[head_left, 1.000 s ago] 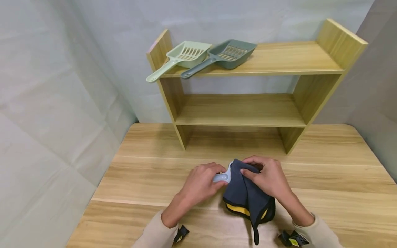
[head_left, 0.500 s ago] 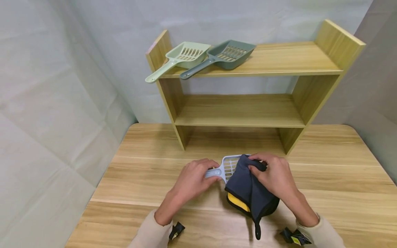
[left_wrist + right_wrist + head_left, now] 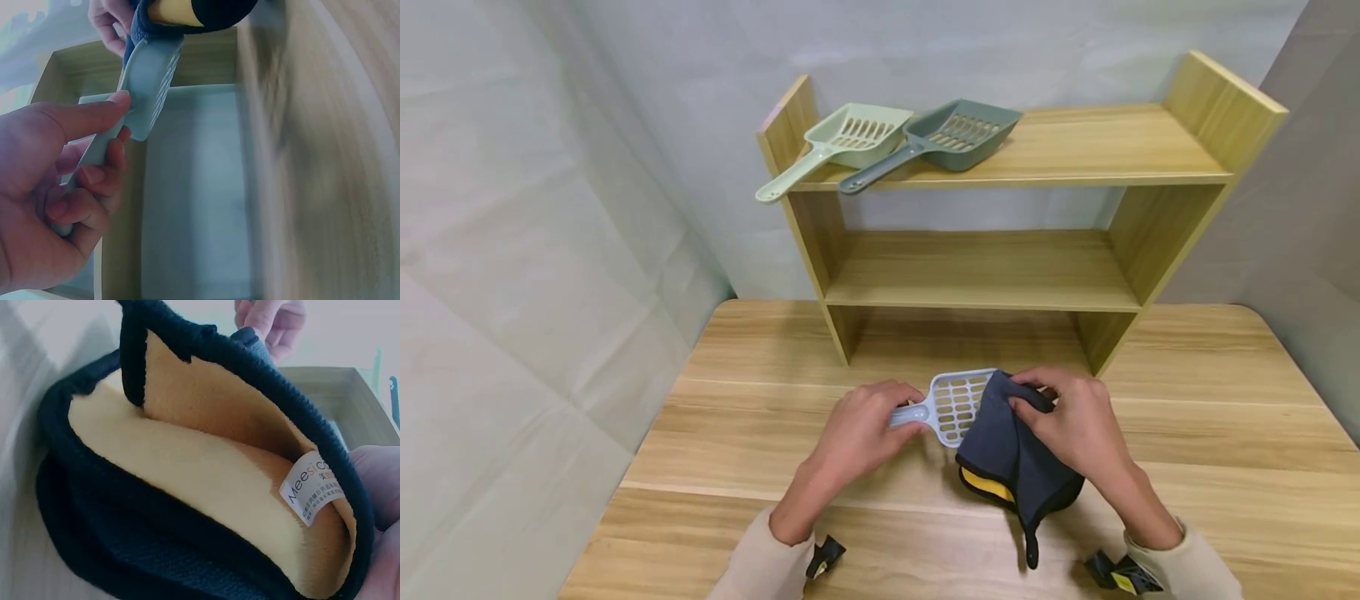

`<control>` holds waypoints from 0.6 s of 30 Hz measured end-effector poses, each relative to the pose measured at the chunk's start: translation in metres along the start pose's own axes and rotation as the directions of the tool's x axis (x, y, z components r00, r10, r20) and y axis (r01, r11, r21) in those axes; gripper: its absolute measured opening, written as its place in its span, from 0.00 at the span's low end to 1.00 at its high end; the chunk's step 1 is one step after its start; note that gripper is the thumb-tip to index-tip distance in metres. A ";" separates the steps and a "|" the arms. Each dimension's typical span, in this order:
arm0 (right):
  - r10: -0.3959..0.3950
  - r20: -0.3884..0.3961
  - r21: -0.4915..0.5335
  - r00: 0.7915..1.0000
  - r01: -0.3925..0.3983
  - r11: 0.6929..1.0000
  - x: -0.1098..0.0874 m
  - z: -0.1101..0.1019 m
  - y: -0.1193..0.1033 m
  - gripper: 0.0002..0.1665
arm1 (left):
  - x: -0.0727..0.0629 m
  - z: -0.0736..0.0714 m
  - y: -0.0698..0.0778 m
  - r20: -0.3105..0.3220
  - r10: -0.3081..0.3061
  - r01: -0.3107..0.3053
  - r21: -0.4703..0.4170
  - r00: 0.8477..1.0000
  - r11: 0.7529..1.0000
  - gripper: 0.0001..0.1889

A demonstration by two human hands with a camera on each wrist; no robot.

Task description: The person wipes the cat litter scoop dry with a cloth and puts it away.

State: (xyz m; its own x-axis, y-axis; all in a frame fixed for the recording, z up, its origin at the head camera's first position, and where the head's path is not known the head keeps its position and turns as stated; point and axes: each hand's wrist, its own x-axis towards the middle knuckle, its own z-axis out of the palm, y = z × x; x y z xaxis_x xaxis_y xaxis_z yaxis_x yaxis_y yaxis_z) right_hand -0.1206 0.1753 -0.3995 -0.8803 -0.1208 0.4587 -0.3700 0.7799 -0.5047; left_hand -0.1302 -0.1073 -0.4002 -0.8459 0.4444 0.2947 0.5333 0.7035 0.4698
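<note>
My left hand grips a pale blue slotted litter scoop by its handle, held over the table with its head towards the right. A dark grey cloth with a yellow inner side and black edging covers the right end of the scoop's head. My right hand pinches the top of the cloth between thumb and fingers. In the left wrist view the scoop is seen edge-on, its far end hidden in the cloth. The right wrist view shows the folded cloth from its yellow side, with a white label.
Behind the hands a wooden shelf unit stands on the wooden table. On its top board lie a light green litter scoop and a dark grey-green one, handles jutting over the front edge. Pale sheeting hangs around.
My left hand has shifted left and slightly away from me, while the cloth and right hand have moved right. Much more of the scoop's slotted head is now uncovered.
</note>
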 end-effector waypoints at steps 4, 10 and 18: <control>-0.017 -0.006 0.009 1.000 0.017 1.000 -0.001 0.003 -0.002 0.17 | 0.000 0.003 0.003 -0.005 -0.002 0.001 -0.005 1.000 1.000 0.15; 0.005 0.034 0.050 0.999 -0.006 0.999 -0.001 0.007 -0.006 0.16 | 0.001 0.007 0.007 0.001 0.005 -0.005 -0.001 1.000 1.000 0.14; 0.098 0.123 0.068 0.987 -0.107 0.992 0.004 0.014 -0.017 0.13 | 0.002 0.010 0.008 0.012 -0.004 0.004 0.023 1.000 1.000 0.14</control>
State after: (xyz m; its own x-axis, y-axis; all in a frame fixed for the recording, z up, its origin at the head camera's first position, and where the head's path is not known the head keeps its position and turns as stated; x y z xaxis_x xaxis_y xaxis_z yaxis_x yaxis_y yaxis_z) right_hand -0.1218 0.1533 -0.3994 -0.9423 -0.1184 0.3132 -0.2928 0.7451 -0.5992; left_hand -0.1272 -0.0950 -0.4045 -0.8482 0.4479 0.2827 0.5297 0.7178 0.4519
